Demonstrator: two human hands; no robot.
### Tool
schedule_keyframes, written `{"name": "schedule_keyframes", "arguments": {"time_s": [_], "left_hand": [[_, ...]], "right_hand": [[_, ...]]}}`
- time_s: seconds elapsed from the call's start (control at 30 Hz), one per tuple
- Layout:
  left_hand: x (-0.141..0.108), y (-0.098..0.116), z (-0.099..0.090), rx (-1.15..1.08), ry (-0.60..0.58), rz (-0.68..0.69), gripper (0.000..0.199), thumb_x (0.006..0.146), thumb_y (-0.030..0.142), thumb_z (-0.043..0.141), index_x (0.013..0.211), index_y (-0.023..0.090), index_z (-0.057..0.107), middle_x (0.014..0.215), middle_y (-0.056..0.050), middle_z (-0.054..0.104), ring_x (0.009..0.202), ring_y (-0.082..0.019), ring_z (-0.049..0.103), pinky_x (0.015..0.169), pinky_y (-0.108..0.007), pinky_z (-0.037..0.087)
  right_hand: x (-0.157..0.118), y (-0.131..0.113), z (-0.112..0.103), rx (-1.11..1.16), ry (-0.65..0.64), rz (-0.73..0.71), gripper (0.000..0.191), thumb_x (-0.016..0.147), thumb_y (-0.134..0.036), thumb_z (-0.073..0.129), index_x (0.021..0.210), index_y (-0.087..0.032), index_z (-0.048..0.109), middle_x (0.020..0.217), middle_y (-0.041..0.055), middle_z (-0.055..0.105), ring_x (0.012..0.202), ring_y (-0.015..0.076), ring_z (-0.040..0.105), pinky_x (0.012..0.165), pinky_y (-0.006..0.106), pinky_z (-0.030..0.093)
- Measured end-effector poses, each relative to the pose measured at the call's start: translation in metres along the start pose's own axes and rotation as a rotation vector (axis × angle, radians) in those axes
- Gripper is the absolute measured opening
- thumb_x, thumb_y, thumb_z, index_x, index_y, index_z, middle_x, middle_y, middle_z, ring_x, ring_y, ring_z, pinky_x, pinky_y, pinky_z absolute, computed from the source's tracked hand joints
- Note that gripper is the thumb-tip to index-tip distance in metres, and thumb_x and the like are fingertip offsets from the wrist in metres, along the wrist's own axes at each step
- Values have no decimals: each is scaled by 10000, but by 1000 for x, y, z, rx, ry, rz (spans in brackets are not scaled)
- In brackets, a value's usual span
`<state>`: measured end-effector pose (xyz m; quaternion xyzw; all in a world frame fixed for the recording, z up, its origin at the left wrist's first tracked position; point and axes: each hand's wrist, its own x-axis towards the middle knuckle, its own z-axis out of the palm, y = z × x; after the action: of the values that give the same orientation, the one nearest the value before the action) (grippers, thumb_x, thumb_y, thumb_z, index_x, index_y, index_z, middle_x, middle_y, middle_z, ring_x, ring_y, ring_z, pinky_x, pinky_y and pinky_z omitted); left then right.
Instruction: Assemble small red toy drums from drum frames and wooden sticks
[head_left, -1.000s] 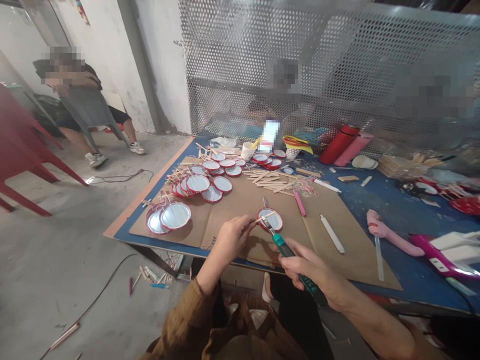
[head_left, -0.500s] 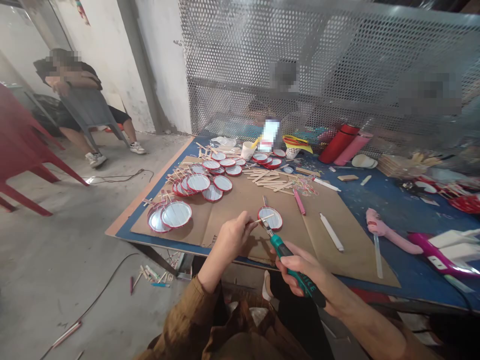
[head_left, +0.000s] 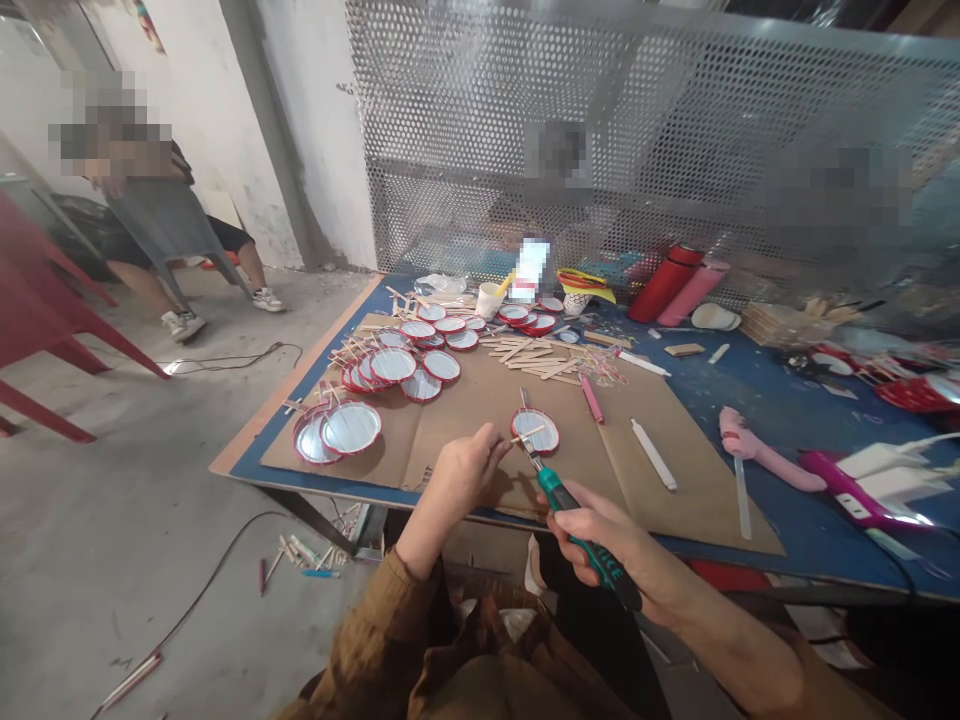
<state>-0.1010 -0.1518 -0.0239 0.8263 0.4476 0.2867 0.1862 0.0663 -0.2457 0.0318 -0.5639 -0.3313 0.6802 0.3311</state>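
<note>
My left hand [head_left: 463, 475] pinches a thin pale stick [head_left: 535, 432] that points right, over a round red-rimmed disc [head_left: 534, 417] with a whitish face. In my right hand [head_left: 604, 530] is a pair of teal-and-black handled pliers [head_left: 557, 492], its fingers wrapped round the grips. The metal jaws meet the stick just beyond my left fingertips; whether they are fully closed on it is too small to tell. Beneath lies a brown cardboard sheet [head_left: 465, 440]. More red-rimmed discs [head_left: 351, 428] with sticks overlap at the left.
Flat wooden sticks [head_left: 529, 357] lie behind the disc. A pink pen-like tube [head_left: 591, 399] and a white tube [head_left: 653, 455] rest to the right. Farther right are a pink glue gun [head_left: 772, 460] and a purple power strip [head_left: 840, 490]. A perforated metal screen [head_left: 450, 130] stands behind the table.
The camera view has turned slightly, so the table things sit a little farther left. Both hands, the stick and the pliers keep nearly the same places.
</note>
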Motion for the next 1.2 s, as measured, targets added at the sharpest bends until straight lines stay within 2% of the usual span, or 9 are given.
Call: {"name": "schedule_keyframes", "arguments": {"time_s": [0.13,0.27,0.5,0.7,0.9,1.2], "left_hand": [[0,-2,2,-7,14,9,210,942,313,372,832,209,518,645,-3,602,585,-135,583,526,-223,307],[1,-2,2,-18,18,6,210,929,352,413,818,208,518,641,-3,602,564,-132,571,515,-220,299],[0,1,0,-24,32,-12,235,937,338,398,783,207,520,618,-1,588,544,-120,531,522,-216,278],[-2,1,0,-118,49,36,230,921,351,432,759,198,492,592,26,522,510,-93,443,520,-207,256],[-2,0,-2,-223,54,45,248,911,350,427,726,191,470,573,49,451,506,-77,360,524,-193,251],[1,-3,-4,-238,-22,6,205,901,316,417,731,201,420,595,53,401,538,-87,329,535,-204,241]], "right_hand": [[6,9,-3,28,18,-2,405,656,-432,655,943,-211,474,666,-76,413,445,25,254,388,147,211],[5,7,0,78,-25,19,376,658,-414,634,930,-212,472,654,-76,413,435,25,254,382,145,190],[5,6,0,-3,29,-22,430,666,-483,647,956,-208,487,677,-50,468,473,57,372,383,166,303],[0,0,-2,-14,35,-15,406,677,-487,657,926,-208,500,686,-47,463,504,61,387,406,167,307],[-3,0,0,73,-58,-19,365,703,-447,664,927,-198,520,718,-39,462,540,54,388,434,155,281],[8,16,-8,260,-131,0,360,691,-397,676,951,-175,563,740,-13,499,520,49,393,433,171,233]]}}
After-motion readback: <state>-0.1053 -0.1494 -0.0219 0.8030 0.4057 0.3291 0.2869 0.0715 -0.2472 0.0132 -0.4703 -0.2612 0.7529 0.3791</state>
